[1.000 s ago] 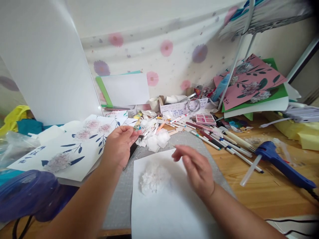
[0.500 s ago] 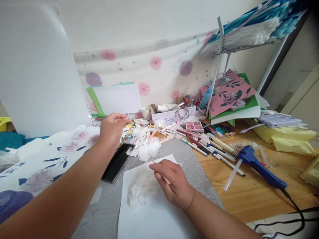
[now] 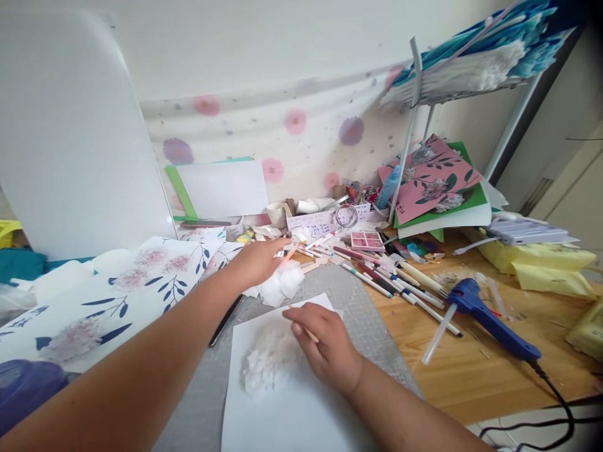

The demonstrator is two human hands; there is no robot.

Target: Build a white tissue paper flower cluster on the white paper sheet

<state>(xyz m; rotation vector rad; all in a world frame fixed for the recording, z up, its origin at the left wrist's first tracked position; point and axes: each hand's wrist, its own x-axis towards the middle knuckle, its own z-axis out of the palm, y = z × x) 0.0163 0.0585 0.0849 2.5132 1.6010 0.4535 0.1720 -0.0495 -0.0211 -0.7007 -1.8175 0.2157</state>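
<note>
My right hand point(image 3: 327, 342) is closed in a pen-like grip on a thin wooden stick point(image 3: 311, 334). It rests on a white sheet of paper point(image 3: 264, 420), beside a round, fluffy white flower cluster point(image 3: 266, 364) on that sheet. My left hand point(image 3: 261, 260) stretches over the upper left of the work area, its fingertips near the pile of white paper scraps point(image 3: 280, 285) and some pale sticks. Its fingers are partly hidden, so whether they pinch anything does not show. Under my left forearm lies a dark phone point(image 3: 226, 323), mostly covered.
Several pens point(image 3: 377, 279) and brushes lie right of the scraps. A blue glue gun point(image 3: 494, 320) with its cord sits on the wooden table. Painted flower sheets point(image 3: 155, 270) spread at left, near a purple container point(image 3: 28, 389). A rack point(image 3: 400, 163) stands at back right.
My left hand has moved right, from above the phone's far end to beside the white scraps. My right hand and the stick have stayed almost in place.
</note>
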